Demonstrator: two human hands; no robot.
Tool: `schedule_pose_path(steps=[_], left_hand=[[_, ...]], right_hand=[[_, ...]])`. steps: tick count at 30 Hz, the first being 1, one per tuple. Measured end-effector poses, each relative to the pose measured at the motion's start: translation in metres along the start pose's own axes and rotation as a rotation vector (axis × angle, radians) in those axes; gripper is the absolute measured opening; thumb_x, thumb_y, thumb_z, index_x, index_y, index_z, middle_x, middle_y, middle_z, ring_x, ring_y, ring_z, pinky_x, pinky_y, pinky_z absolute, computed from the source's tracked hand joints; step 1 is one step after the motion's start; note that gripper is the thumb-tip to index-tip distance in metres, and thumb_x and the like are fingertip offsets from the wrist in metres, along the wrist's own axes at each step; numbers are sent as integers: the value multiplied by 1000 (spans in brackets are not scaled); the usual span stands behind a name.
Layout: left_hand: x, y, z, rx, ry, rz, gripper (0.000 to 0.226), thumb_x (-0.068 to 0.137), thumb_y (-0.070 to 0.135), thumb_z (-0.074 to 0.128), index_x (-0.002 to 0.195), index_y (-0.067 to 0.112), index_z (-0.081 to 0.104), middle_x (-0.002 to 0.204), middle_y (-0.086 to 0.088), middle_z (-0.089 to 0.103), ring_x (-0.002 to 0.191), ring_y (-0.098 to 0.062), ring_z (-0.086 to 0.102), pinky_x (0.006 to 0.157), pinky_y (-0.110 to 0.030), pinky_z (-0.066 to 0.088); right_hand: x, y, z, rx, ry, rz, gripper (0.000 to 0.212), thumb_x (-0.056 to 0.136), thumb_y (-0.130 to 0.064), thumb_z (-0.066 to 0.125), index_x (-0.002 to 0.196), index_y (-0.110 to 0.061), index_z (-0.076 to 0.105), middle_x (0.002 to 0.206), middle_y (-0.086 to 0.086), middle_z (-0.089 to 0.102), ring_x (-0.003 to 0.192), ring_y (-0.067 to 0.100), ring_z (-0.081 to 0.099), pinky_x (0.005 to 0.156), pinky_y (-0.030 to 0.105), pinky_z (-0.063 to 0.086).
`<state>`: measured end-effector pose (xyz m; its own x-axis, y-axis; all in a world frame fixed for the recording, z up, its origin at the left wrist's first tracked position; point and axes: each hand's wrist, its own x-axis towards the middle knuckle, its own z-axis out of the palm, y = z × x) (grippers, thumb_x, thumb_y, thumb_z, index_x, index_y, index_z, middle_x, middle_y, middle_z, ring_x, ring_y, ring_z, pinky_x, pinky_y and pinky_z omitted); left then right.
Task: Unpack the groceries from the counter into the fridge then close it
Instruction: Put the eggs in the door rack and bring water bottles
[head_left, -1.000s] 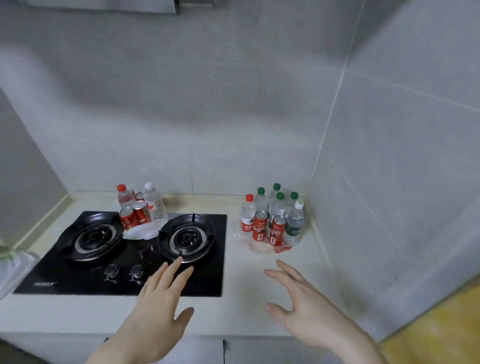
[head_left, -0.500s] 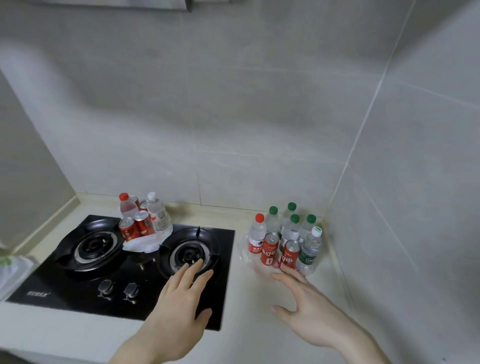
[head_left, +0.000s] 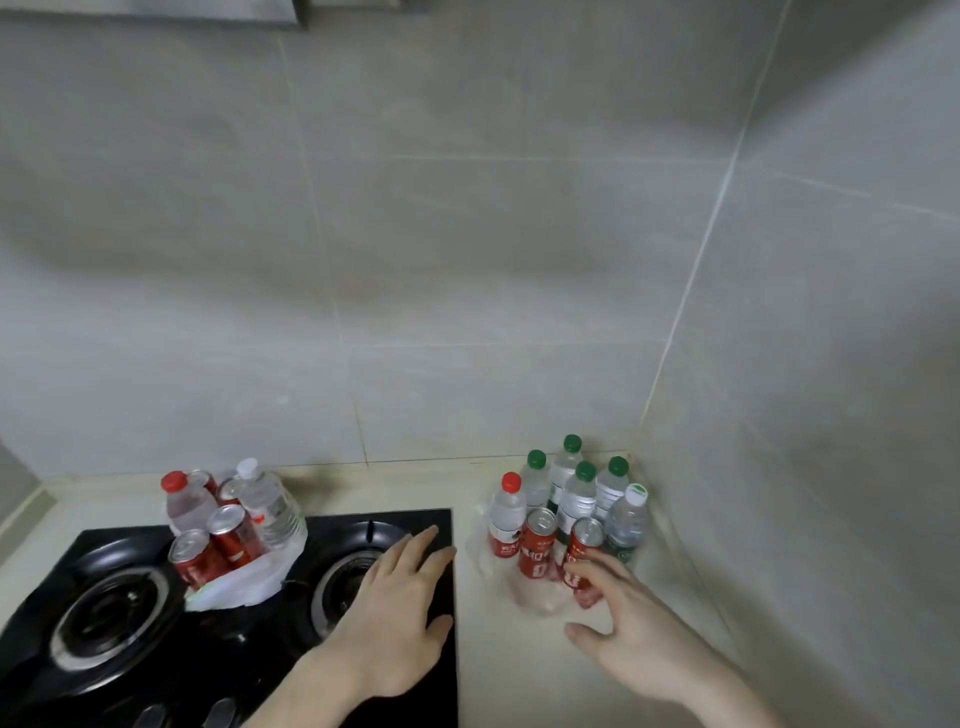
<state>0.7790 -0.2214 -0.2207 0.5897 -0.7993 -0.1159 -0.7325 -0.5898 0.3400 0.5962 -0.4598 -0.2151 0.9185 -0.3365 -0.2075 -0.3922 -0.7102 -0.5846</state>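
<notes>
Right hand (head_left: 631, 629), fingers spread, now reaches the red can (head_left: 582, 552) in the lower-right cluster, nearer than before; left hand (head_left: 397, 613) flat, fingers extended, over the stove (head_left: 104, 613).

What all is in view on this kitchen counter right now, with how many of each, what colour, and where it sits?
Right group bottles: six, clear; four green caps, one red, one white; back right corner of the counter.
Right group cans: two, red, in front of those bottles.
Clear plastic bag: one, under the right group.
Left group bottles: two, clear; one red cap, one white; between the burners.
Left group cans: at least four, red, with those bottles.
White plastic bag: one, under the left group.
Gas hob: one, black, two burners, left side.
Counter: one, cream.
Wall tiles: grey, behind and right.
Hands: left hand over the right burner; right hand reaching at the right cans.
</notes>
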Motion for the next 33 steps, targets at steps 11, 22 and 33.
schedule_pose_path(steps=[11, 22, 33], left_hand=[[101, 6, 6, -136, -119, 6, 81, 88, 38, 63, 159, 27, 23, 167, 2, 15, 150, -27, 27, 121, -40, 30], [193, 22, 32, -311, -162, -151, 76, 93, 35, 60, 158, 24, 23, 158, -4, 33, 134, -29, 51, 110, -37, 43], [220, 17, 57, -280, 41, -146, 14, 100, 39, 53, 107, 28, 49, 91, 6, 59, 83, -21, 56, 76, -36, 51]], right_hand=[[37, 30, -22, 17, 185, 241, 74, 93, -36, 71, 157, -33, 34, 161, -16, 24, 133, -5, 46, 110, 18, 30], [123, 79, -48, 31, 247, 383, 74, 94, -28, 67, 159, -27, 33, 160, 0, 32, 140, 23, 48, 102, 27, 41], [161, 114, -33, 165, 449, 492, 20, 83, -5, 68, 93, -22, 72, 102, 9, 73, 90, 29, 67, 79, 38, 58]])
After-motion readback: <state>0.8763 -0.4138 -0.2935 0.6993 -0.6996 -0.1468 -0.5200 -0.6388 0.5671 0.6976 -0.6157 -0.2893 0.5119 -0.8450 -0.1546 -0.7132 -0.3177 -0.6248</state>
